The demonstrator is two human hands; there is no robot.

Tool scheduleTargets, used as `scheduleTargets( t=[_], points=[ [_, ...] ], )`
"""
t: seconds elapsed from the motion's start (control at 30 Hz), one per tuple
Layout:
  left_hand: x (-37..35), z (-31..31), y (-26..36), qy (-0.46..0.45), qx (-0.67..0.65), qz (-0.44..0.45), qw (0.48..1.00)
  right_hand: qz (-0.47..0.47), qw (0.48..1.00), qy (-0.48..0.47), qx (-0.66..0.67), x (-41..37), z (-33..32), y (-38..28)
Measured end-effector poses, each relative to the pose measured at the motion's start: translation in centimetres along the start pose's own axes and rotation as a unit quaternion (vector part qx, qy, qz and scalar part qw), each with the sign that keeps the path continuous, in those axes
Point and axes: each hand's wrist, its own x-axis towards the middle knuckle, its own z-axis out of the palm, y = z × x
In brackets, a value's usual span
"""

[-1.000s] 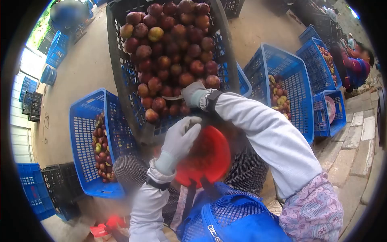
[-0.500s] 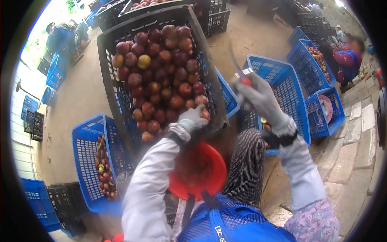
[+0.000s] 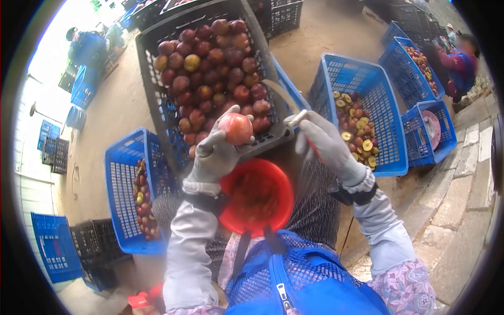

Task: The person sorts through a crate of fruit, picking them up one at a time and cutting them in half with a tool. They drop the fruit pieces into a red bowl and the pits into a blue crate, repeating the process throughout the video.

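My left hand [image 3: 214, 155], in a grey glove, has its fingers round a reddish plum [image 3: 236, 129], lifted above the near edge of the black crate [image 3: 148, 100]. That crate holds a heap of whole plums [image 3: 210, 79]. In my gloved right hand [image 3: 328, 149] is a knife [image 3: 282, 95] with a red handle and a curved blade that points up and left toward the crate. The blade is apart from the plum. Below and between my hands stands a red bucket [image 3: 285, 202] with small reddish pieces inside, too blurred to name.
On the right a blue crate [image 3: 391, 113] holds cut plum halves [image 3: 362, 131]. Another blue crate [image 3: 118, 194] with plums stands at the left. More crates [image 3: 58, 247] and two people [image 3: 462, 63] sit farther off. A brick ledge [image 3: 457, 178] runs along the right.
My left hand has lifted a plum out of the black crate and turned palm up. My right hand has come lower, and the knife blade now tilts left toward the plum.
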Motion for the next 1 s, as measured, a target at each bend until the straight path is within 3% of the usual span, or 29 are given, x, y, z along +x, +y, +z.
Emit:
scheduleTargets(
  t=[0.1, 0.17, 0.2, 0.3, 0.33, 0.43, 0.47, 0.57, 0.63, 0.7, 0.8, 0.9, 1.0],
  points=[
    [-3.8, 0.4, -2.0, 0.010, -0.093, 0.032, 0.995, -0.042, 0.999, -0.011, -0.002, 0.2, 4.3, 2.5],
    [-5.5, 0.3, -2.9, -0.018, -0.177, 0.018, 0.984, 0.013, 1.000, -0.019, -0.001, -0.4, 6.6, 2.8],
    [-6.2, 0.8, -3.6, 0.059, -0.179, 0.033, 0.982, 0.017, 0.999, -0.024, -0.018, -0.4, 7.7, 3.4],
    [-7.7, -0.6, -5.0, 0.009, -0.223, 0.051, 0.973, -0.120, 0.990, -0.012, -0.073, -1.6, 10.6, 5.4],
    [-8.0, -0.5, -5.2, -0.025, -0.214, 0.065, 0.974, -0.178, 0.961, 0.014, -0.212, -2.0, 10.9, 5.7],
    [-9.2, 0.0, -6.3, 0.083, -0.131, 0.072, 0.985, -0.172, 0.956, -0.007, -0.237, -2.8, 11.5, 5.3],
    [-9.3, -0.3, -6.6, 0.080, -0.095, 0.092, 0.988, -0.183, 0.944, 0.002, -0.276, -2.7, 11.5, 5.7],
    [-9.6, 1.3, -6.1, 0.170, -0.140, 0.068, 0.973, 0.040, 0.999, -0.031, -0.017, -3.0, 11.1, 5.2],
    [-10.3, 0.1, -6.2, 0.127, -0.167, 0.038, 0.977, 0.037, 0.995, -0.016, 0.094, -3.7, 10.1, 4.8],
    [-10.3, 0.2, -6.2, 0.124, -0.182, 0.023, 0.975, 0.066, 0.995, -0.006, 0.072, -4.5, 9.4, 4.6],
    [-10.4, 0.6, -7.1, 0.152, -0.194, 0.023, 0.969, 0.077, 0.997, 0.016, -0.019, -5.5, 10.6, 5.5],
    [-10.3, 0.9, -7.8, 0.134, -0.216, 0.033, 0.967, -0.042, 0.983, 0.034, -0.173, -5.7, 11.4, 8.0],
    [-10.5, -0.2, -8.7, 0.113, -0.197, 0.037, 0.973, -0.116, 0.936, 0.066, -0.327, -5.6, 11.7, 9.3]
  ],
)
